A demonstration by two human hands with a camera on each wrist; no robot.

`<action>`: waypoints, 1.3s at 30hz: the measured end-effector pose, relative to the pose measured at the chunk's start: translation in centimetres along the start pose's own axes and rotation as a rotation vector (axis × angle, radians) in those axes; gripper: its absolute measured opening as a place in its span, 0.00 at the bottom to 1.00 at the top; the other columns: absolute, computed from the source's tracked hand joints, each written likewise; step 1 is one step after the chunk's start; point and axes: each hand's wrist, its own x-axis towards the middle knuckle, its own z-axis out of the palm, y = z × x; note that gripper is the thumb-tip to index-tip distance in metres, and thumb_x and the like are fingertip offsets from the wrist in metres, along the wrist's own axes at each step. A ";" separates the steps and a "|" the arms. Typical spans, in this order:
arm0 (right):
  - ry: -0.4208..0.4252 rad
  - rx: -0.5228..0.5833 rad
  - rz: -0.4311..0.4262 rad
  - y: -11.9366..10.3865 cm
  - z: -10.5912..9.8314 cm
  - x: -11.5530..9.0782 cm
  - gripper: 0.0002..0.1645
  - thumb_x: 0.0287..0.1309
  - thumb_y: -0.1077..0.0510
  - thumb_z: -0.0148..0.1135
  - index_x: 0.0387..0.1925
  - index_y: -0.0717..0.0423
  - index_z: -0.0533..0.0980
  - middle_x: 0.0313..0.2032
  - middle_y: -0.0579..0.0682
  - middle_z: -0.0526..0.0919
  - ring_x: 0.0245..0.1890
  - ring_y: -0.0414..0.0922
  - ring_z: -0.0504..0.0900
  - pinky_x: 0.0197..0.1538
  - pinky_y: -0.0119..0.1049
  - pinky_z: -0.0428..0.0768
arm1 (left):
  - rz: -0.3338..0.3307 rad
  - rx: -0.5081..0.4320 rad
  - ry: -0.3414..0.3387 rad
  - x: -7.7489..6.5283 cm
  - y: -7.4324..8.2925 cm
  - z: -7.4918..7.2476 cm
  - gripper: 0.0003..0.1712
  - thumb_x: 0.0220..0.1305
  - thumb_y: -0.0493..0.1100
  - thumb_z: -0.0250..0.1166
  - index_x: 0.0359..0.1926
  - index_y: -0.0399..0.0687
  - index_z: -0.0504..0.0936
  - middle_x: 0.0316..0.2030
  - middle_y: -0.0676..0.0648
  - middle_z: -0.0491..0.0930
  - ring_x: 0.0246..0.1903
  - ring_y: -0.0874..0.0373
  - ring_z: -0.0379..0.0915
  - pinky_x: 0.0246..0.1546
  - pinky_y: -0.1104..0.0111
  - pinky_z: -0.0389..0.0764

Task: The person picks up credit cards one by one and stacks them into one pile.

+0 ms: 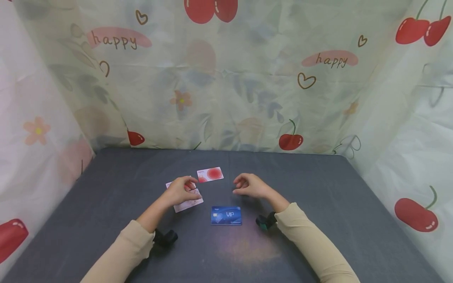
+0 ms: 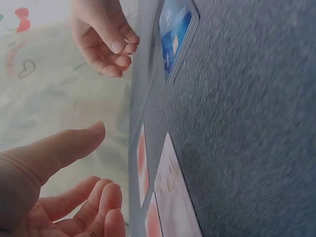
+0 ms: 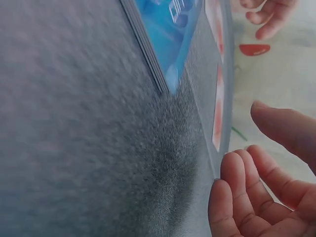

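Note:
My left hand (image 1: 179,191) hovers over two overlapping cards at the left of the group, fingers loosely bent, holding nothing. The nearer is a pale pink card (image 1: 188,204) with faint brownish marks; a pink-and-red card (image 2: 153,217) lies behind it, mostly hidden by the hand in the head view. Farther back lies a white-and-pink card (image 1: 210,175) with a red circle. To its right, my right hand (image 1: 251,186) hangs above the table with relaxed fingers and nothing in them. A blue stack of cards (image 1: 226,221), the top one marked VIP, lies between and nearer than the hands.
The dark grey table (image 1: 304,251) is enclosed at the back and sides by a fabric screen (image 1: 226,110) printed with cherries. Both wrists carry a black strapped-on camera (image 1: 165,238); these hang close above the table.

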 end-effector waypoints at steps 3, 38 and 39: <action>0.010 0.006 0.014 0.2 0.0 0.9 0.20 0.51 0.58 0.67 0.44 0.66 0.75 0.35 0.55 0.81 0.34 0.41 0.80 0.41 0.33 0.79 | -0.042 0.001 0.006 0.5 -0.2 -0.2 0.30 0.48 0.39 0.71 0.51 0.29 0.74 0.36 0.36 0.76 0.34 0.54 0.71 0.33 0.71 0.72; 0.087 -0.030 0.180 -0.6 2.0 8.7 0.26 0.45 0.61 0.70 0.49 0.62 0.75 0.38 0.57 0.81 0.36 0.45 0.77 0.42 0.32 0.75 | -0.258 0.049 0.047 6.0 -1.0 0.5 0.33 0.49 0.41 0.70 0.56 0.33 0.71 0.42 0.36 0.79 0.36 0.52 0.75 0.36 0.68 0.75; 0.078 -0.026 0.200 -0.6 2.0 9.0 0.26 0.45 0.62 0.69 0.50 0.62 0.75 0.38 0.57 0.81 0.37 0.47 0.77 0.44 0.34 0.76 | -0.258 0.053 0.045 6.0 -1.1 0.5 0.33 0.49 0.41 0.70 0.56 0.33 0.71 0.42 0.35 0.80 0.37 0.52 0.76 0.37 0.67 0.76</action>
